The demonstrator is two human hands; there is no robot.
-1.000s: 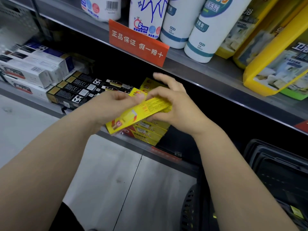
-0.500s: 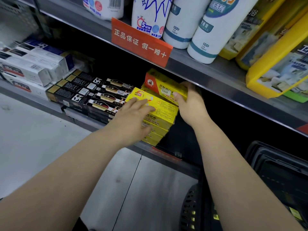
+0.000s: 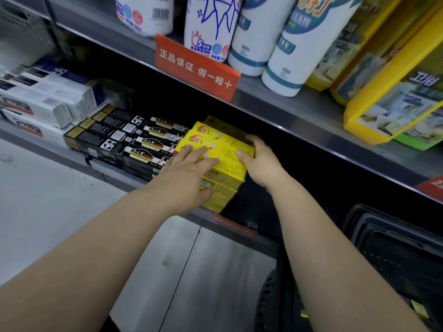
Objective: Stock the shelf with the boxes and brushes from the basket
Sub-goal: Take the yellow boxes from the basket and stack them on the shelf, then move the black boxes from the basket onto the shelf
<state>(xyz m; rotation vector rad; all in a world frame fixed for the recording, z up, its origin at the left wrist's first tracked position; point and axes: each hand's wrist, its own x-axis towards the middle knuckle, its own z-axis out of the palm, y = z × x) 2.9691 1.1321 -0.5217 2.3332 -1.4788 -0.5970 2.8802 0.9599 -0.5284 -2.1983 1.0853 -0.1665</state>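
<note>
A stack of yellow boxes [image 3: 225, 149] sits on the lower shelf [image 3: 134, 183], right of the black boxes [image 3: 124, 137]. My left hand [image 3: 187, 168] lies flat with straight fingers on the top yellow boxes near their left end. My right hand [image 3: 261, 161] holds the right end of the top boxes, thumb on top and fingers curled round the far side. The black basket [image 3: 393, 245] stands at the lower right, its contents mostly dark and hard to make out.
White and blue boxes [image 3: 45, 101] are stacked at the left of the lower shelf. The upper shelf [image 3: 275, 101] carries white bottles [image 3: 294, 44], yellow packages [image 3: 395, 92] and an orange sign [image 3: 196, 68]. Grey floor [image 3: 48, 212] lies below.
The yellow box that both hands held in front of the shelf now lies on the stack. My right hand has lowered a tilted box flat; my left hand moved onto the top.
</note>
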